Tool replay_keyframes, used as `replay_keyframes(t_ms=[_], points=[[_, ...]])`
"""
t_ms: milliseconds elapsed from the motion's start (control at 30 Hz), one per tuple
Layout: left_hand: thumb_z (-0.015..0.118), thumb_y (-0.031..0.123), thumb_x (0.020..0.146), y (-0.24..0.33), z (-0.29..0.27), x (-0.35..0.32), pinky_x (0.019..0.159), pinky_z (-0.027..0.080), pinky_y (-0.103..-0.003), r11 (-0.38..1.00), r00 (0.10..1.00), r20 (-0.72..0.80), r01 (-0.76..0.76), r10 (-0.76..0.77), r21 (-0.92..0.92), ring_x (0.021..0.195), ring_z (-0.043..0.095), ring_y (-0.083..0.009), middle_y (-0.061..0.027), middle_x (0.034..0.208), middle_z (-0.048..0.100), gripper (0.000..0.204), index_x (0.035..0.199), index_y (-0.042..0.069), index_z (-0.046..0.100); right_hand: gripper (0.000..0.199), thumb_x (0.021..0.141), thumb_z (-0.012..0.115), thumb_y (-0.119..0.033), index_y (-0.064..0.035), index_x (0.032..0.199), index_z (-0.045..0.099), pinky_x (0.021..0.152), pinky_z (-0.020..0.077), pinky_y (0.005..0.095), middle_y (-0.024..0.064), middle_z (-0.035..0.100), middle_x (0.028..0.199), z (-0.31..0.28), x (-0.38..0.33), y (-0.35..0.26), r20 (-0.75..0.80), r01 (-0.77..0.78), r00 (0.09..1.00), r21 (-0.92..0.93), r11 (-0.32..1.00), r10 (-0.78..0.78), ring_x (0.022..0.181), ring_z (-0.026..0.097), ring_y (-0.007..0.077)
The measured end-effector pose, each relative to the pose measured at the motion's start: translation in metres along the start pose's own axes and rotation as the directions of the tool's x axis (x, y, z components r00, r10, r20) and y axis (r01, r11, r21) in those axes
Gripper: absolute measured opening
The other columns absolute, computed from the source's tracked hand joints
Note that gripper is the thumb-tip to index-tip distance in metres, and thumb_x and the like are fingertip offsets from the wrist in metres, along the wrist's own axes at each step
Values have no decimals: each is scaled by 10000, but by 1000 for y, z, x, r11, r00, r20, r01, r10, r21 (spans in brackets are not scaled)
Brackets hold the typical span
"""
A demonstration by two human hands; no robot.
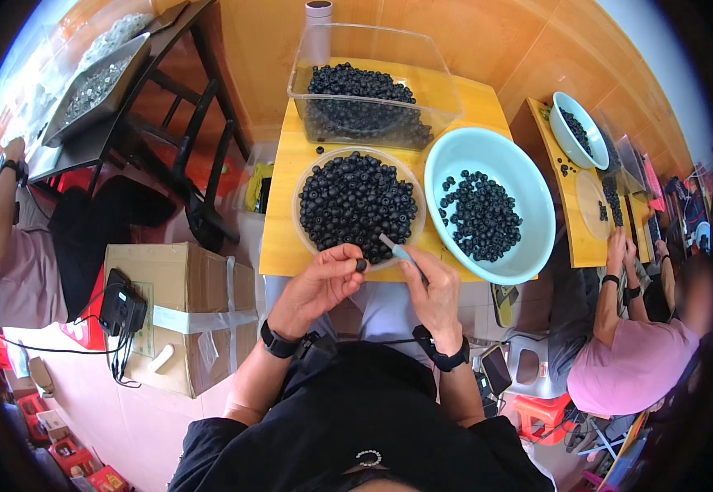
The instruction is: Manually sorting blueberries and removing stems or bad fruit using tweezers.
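Note:
My left hand (323, 283) pinches one round black bead (361, 266) between thumb and fingertips. In my right hand (436, 297) is a small knife (397, 248) with a short greyish blade and pale blue-grey handle, its tip pointing toward the bead but apart from it. Both hands are at the near edge of a shallow round tray (296, 197) heaped with black beads (356, 201). To its right stands a light blue basin (539, 238) with a looser pile of black beads (487, 215) inside.
Behind the tray, a clear plastic bin (442, 102) of black beads stands on the yellow table (278, 230), with a pale bottle (318, 37) beyond. A taped cardboard box (155, 287) is at left. Other people sit at left and right; a second blue basin (565, 143) is at far right.

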State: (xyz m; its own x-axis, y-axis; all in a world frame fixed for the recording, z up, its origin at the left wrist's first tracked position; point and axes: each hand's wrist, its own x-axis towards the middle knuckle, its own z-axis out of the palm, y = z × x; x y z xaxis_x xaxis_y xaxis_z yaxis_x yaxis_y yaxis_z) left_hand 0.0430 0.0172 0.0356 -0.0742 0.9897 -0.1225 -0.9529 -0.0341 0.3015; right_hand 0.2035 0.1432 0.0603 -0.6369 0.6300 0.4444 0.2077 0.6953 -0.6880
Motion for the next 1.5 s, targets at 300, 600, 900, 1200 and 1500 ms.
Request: replay_keyframes(t_ms=[300, 600, 900, 1200, 1500], points=[[592, 45, 895, -1, -4, 0, 708, 562, -228, 997, 996, -74, -43, 38, -59, 782, 652, -127, -83, 933, 646, 164, 1057, 24, 580, 217, 839, 667, -156, -43, 1024, 665, 489, 465, 304, 100, 647, 750, -2, -1, -26, 230, 36, 972, 88, 995, -56, 544, 619, 208], [597, 44, 892, -1, -4, -1, 709, 570, -237, 998, 998, -58, -40, 38, -39, 788, 655, -128, -74, 924, 645, 155, 1044, 17, 582, 224, 836, 671, -165, -48, 1026, 658, 488, 464, 318, 91, 629, 720, -1, -1, -26, 227, 45, 972, 83, 995, -63, 548, 629, 218], [601, 35, 887, 0, -7, -3, 708, 575, -233, 999, 996, -74, -43, 41, -33, 774, 661, -132, -71, 906, 651, 160, 1045, 8, 591, 230, 841, 669, -185, -50, 1027, 658, 483, 457, 325, 84, 606, 697, 2, -2, -23, 227, 70, 971, 45, 997, -79, 544, 611, 223], [599, 23, 884, 2, -9, -8, 712, 572, -237, 999, 998, -65, -19, 16, -41, 777, 662, -137, -83, 915, 655, 160, 1043, 6, 598, 204, 845, 654, -164, -46, 1012, 660, 544, 471, 380, 122, 637, 763, 22, -7, 8, 90, 97, 991, 35, 995, -100, 640, 627, 303], [620, 52, 876, 0, -7, -7, 694, 568, -242, 1000, 993, -113, -28, 29, 14, 774, 660, -136, -83, 922, 657, 149, 1022, 35, 599, 202, 830, 659, -121, -15, 1002, 667, 593, 480, 350, 151, 652, 798, 17, 5, -8, 132, -84, 990, 189, 978, 59, 680, 634, 306]])
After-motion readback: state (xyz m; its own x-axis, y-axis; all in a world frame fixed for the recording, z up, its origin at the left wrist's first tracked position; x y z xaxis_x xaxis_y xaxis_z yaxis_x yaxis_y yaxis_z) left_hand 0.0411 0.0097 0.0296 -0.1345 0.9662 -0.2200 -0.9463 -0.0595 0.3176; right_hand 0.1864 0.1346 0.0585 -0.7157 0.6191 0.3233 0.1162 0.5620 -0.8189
